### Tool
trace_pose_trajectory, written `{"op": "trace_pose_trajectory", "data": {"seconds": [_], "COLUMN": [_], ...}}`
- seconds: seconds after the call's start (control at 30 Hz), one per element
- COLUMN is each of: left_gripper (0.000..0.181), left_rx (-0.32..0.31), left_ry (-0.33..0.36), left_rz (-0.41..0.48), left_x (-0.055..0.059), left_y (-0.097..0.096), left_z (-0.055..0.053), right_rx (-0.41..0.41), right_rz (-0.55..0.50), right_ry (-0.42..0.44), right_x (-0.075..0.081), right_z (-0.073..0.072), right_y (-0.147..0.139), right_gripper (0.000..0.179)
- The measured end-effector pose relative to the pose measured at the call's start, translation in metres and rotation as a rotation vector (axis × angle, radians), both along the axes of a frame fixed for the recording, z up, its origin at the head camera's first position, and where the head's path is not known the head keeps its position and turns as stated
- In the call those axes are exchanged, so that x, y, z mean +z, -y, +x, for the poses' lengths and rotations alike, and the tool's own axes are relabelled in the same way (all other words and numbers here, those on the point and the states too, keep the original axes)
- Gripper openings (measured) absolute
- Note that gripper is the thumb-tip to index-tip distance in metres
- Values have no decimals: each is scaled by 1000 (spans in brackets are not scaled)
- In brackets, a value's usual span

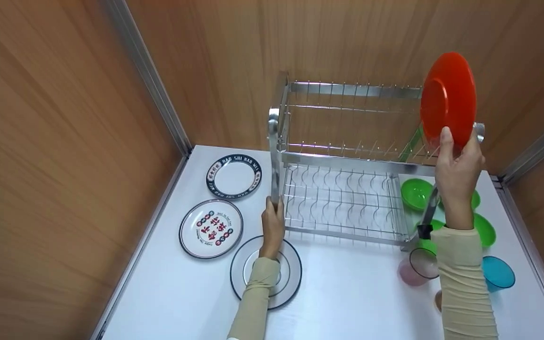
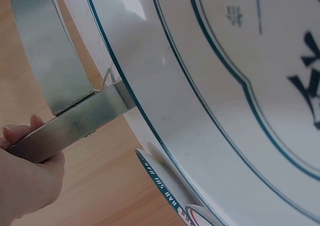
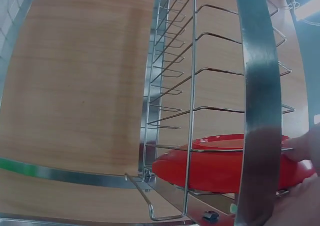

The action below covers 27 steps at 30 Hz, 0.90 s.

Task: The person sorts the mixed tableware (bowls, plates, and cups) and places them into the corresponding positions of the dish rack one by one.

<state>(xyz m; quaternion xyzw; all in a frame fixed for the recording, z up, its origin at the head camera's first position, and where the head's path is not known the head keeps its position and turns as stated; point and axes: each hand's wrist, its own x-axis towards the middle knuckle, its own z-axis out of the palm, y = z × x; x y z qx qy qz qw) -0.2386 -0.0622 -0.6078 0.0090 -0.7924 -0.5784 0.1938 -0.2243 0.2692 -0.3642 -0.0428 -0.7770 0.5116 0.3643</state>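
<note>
My right hand (image 1: 461,174) pinches a red plate (image 1: 449,97) by its lower edge, thumb on the near face. The plate stands on edge at the right end of the upper tier of a metal dish rack (image 1: 357,164). In the right wrist view, the red plate (image 3: 215,168) sits among the wire dividers, with part of it behind a flat metal bar. My left hand (image 1: 272,226) grips the rack's left front upright; in the left wrist view its fingers wrap around the metal leg (image 2: 75,126). Below the left forearm lies a ringed white plate (image 1: 292,274), partly covered.
Left of the rack lie a dark-rimmed plate (image 1: 234,177) and a plate with red characters (image 1: 201,243). Several green bowls (image 1: 416,193) sit at the rack's right end. A pinkish cup (image 1: 411,274) and a blue cup (image 1: 498,274) stand nearer. Wooden panels (image 1: 215,71) enclose the table.
</note>
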Motion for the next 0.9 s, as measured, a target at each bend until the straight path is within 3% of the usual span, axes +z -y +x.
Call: {"op": "trace_pose_trajectory", "data": {"seconds": [0.27,0.47,0.67,0.9], "left_gripper": [15,15,15,16], "left_rx": [-22,-22,-8,-20], "left_ry": [12,-1,9,52], "left_rz": [25,19,4,-12], "left_x": [1,-1,-1,2], "left_y": [0,2,2,3], "left_z": [2,0,1,3], "right_rx": [-85,-45,8,-7], "right_rz": [99,182,292,303], "right_ry": [146,246,224,230], "right_x": [7,11,6,4], "right_z": [-7,-6,-6,-5], "right_y": [1,-1,-5,-8], "right_gripper": [53,56,47,47]}}
